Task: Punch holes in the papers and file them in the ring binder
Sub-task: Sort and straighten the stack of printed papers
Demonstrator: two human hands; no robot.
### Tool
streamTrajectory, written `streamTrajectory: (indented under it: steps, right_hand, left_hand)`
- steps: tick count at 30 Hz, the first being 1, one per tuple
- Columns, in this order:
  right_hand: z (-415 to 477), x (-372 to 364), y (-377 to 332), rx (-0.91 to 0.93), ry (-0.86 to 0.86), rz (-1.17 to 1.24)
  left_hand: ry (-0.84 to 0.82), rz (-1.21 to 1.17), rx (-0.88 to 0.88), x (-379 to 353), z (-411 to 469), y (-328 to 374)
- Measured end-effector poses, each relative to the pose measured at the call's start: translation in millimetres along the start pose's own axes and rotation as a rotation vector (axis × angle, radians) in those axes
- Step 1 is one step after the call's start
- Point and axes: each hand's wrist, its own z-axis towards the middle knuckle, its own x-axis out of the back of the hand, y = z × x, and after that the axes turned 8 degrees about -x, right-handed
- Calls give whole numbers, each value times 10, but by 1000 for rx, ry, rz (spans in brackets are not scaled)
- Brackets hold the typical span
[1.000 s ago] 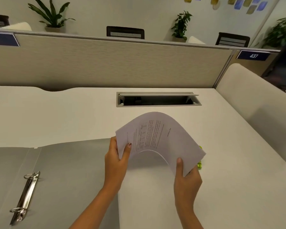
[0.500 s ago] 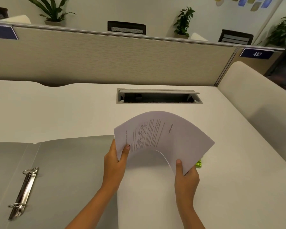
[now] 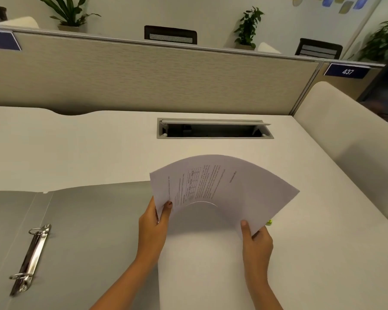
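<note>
Two hands on one stack: left hand (image 3: pixel 154 227) and right hand (image 3: pixel 257 240) each pinch a near corner of the papers (image 3: pixel 222 186), bowing them into an arch over the counter (image 3: pixel 99 148), probably to square the edges before punching. Meanwhile the binder (image 3: pixel 87 220) lies open just left, ready for filing.

White bowed sheaf of papers (image 3: pixel 222 182), lined with fine black print and a small ruled grid. Plain matte tone on the open grey ring binder (image 3: pixel 87 231); bright silver on its metal ring mechanism (image 3: pixel 30 258). Off-white, unpatterned flat counter (image 3: pixel 99 148). Dark red polish on the thumbnail of the left hand (image 3: pixel 154 229). Small lime-green object (image 3: pixel 269 222), mostly hidden behind the papers. Beige partition panel (image 3: pixel 143 79) with fine horizontal flecking. Navy rectangular number plate (image 3: pixel 346 71), white digits 437. Black mesh chair backs (image 3: pixel 170 35); green leafy potted plants (image 3: pixel 248 25); pastel blue and yellow wall stickers (image 3: pixel 343 2).
</note>
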Motion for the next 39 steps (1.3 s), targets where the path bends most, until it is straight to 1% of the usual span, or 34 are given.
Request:
streamTrajectory:
  steps: [3,6,11,17,21,24,27,29,32,34,37,39]
  right_hand:
    - [-26,23,-115,34,22,80]
    - [-46,32,-159,67,27,109]
    - [-18,-3,-4,11,-32,77]
    - [-39,5,-84,28,24,152]
    - [-14,-26,11,23,11,107]
    - [15,-14,53,19,-8,76]
    - [39,42,-13,29,-12,63]
    - [50,77,-77,54,27,46]
    - [46,111,-203,216,158,-31]
    - [18,113,-334,310,210,-20]
    - [-41,99,-594,453,212,-3]
    - [-70,80,-765,550,146,-16]
  left_hand:
    - [33,1,-31,16,11,65]
    - [48,0,-59,24,29,133]
    - [19,4,-45,14,0,46]
    - [62,31,-86,36,1,123]
    - [23,35,-85,33,10,93]
    - [5,116,-95,75,42,3]
    - [39,188,-213,183,165,101]
    - [44,269,-357,271,306,236]
    - [-9,464,-586,409,592,480]
    - [-71,555,-714,479,776,661]
    - [-168,623,-854,519,962,933]
    - [-233,654,-910,512,1026,1107]
